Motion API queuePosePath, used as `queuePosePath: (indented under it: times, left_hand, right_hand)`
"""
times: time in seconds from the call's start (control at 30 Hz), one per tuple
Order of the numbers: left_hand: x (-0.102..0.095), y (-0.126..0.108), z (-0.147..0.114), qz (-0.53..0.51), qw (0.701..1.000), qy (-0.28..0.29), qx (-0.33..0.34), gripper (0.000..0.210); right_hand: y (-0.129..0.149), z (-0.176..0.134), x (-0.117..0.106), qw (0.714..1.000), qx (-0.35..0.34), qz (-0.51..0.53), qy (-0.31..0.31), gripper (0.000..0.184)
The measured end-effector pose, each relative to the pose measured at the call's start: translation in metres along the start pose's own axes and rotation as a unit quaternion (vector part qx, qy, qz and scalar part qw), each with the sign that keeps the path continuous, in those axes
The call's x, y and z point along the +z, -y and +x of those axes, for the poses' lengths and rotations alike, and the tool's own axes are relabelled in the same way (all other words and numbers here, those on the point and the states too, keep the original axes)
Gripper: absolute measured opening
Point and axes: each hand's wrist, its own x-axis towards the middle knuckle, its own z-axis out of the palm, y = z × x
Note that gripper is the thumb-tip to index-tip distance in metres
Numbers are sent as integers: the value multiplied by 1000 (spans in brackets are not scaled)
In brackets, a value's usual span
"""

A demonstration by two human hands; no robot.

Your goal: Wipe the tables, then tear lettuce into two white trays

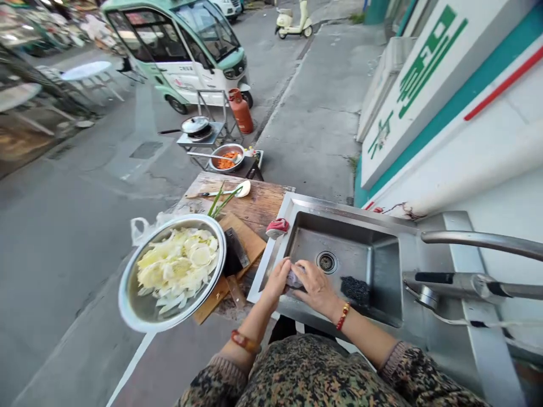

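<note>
Wooden surface (268, 208) carries a metal bowl (145, 310) of sliced pale vegetables (180, 263). Over the near edge of the sink (311, 234), which contains a black scrubber (355, 289), left hand (277, 278) and right hand (316, 286) are closed on a small purplish thing (293, 279).

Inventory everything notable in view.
Cutting board: 1, brown, wooden table
Cleaver: 1, dark, cutting board
Vegetable bowl: 1, silver, left
Ladle: 1, white, wooden table
Sink: 1, silver, right
Mesh: 1, black, sink
Spout: 1, silver, right
Small bowl: 1, silver, beyond table
Lidded pan: 1, silver, stand
Gas cylinder: 1, orange, street
Vehicle: 1, green-white, street
Scooter: 1, cream, street
Held item: 1, purplish, sink corner
Left hand: 1, bare, on item
Right hand: 1, bare, on item
</note>
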Motion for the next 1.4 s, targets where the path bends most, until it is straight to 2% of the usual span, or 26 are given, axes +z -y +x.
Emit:
queuePosePath:
  times: [0.07, 0.1, 0.13, 0.23, 0.3, 0.43, 0.5, 0.6, 0.73, 0.77, 0.83, 0.93, 1.03, 1.13, 1.23, 1.4]
  left_hand:
    - [-12, 0, 6, -68, 996, 45, -26, 63]
    - [-16, 0, 9, -85, 994, 69, -31, 65]
    - [-20, 0, 11, -88, 991, 94, -24, 67]
    - [-28, 1, 14, -75, 985, 153, 2, 64]
    - [-31, 3, 17, -76, 985, 158, 11, 59]
    - [-35, 9, 27, -52, 986, 156, 19, 49]
    - [-38, 12, 35, -41, 990, 131, 14, 45]
    - [-44, 15, 52, -22, 999, 47, 11, 41]
    - [-58, 23, 69, 64, 996, -52, 42, 34]
    - [-64, 27, 67, 96, 991, -74, 53, 32]
    - [-76, 39, 54, 159, 978, -124, 60, 29]
    - [-93, 64, 20, 244, 947, -205, 19, 30]
    - [-104, 91, -7, 315, 906, -276, -66, 34]
    - [-106, 111, -14, 335, 872, -327, -141, 42]
    - [-103, 122, -9, 294, 873, -363, -142, 50]
    - [-101, 129, -1, 75, 905, -369, -200, 43]
  right_hand:
    - [2, 8, 0, 994, 65, 90, 1, 54]
    - [2, 10, 1, 980, 112, 164, -1, 49]
    - [3, 12, 1, 955, 160, 251, -8, 46]
    - [5, 10, 3, 841, 250, 474, -73, 48]
    - [3, 8, 7, 794, 271, 531, -120, 50]
    - [-7, 7, 20, 776, 333, 521, -123, 48]
    - [-18, 9, 22, 756, 349, 533, -150, 47]
    - [-52, 20, 12, 733, 358, 529, -235, 48]
    - [-120, 44, -26, 702, 358, 481, -385, 47]
    - [-134, 50, -35, 691, 352, 477, -413, 47]
    - [-152, 65, -47, 683, 334, 485, -433, 46]
    - [-147, 87, -41, 694, 315, 520, -386, 46]
    - [-117, 101, -14, 691, 330, 562, -313, 46]
    - [-88, 103, 16, 692, 344, 590, -234, 45]
    - [-76, 99, 34, 714, 340, 590, -165, 44]
    - [-79, 88, 34, 739, 327, 577, -117, 44]
